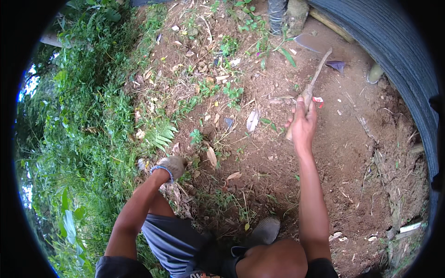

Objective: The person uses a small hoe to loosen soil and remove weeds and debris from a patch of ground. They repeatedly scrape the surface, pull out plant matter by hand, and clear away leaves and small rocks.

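My right hand (303,121) is closed around the wooden handle of a sickle (318,73), held up over bare soil. The tool's narrow shank points up and away, and a thin curved blade (308,43) shows faintly and blurred near its far end. My left hand (171,166) wears a dirty light-coloured glove, with a blue band at the wrist. It hangs low over the edge of the weeds, close to a fern frond (160,135). The glove's fingers are blurred, so whether they hold anything cannot be told.
Dense green weeds (94,139) cover the left side. A corrugated sheet (393,45) curves along the right, with a post (295,15) near its upper end. Dry leaves (253,120) and scraps lie on the soil. A shoe (267,229) shows below.
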Action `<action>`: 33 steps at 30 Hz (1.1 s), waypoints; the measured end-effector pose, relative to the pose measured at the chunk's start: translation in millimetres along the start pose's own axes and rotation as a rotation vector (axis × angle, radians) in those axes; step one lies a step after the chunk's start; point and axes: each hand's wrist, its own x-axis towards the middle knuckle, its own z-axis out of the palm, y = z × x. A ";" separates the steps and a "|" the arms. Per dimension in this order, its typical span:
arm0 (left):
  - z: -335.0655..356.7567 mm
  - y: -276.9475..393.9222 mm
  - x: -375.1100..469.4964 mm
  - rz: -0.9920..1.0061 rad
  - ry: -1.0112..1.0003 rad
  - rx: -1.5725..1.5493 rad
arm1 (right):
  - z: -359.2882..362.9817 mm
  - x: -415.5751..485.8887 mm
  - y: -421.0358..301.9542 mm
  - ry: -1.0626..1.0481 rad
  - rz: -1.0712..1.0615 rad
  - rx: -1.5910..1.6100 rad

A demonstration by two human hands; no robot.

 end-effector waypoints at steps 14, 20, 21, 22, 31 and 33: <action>-27.5 -92.4 -44.9 -0.130 0.158 -0.154 | 70.3 -143.8 93.1 -0.494 0.206 -0.633; -69.9 -33.8 -42.8 0.031 0.331 -0.302 | 134.4 42.8 3.4 -0.242 -0.027 -0.417; -80.3 -26.5 -42.9 0.085 0.324 -0.324 | 143.1 59.6 -13.0 -0.187 0.050 -0.463; -87.7 -21.0 -46.0 0.137 0.317 -0.349 | 151.1 64.3 -20.1 -0.180 0.076 -0.485; -54.6 -34.3 -19.8 -0.066 0.546 -0.983 | 131.9 -215.3 205.5 -0.048 0.414 -0.795; -45.2 -44.4 8.0 -0.067 0.688 -0.970 | 109.0 -238.6 203.0 0.007 0.532 -0.557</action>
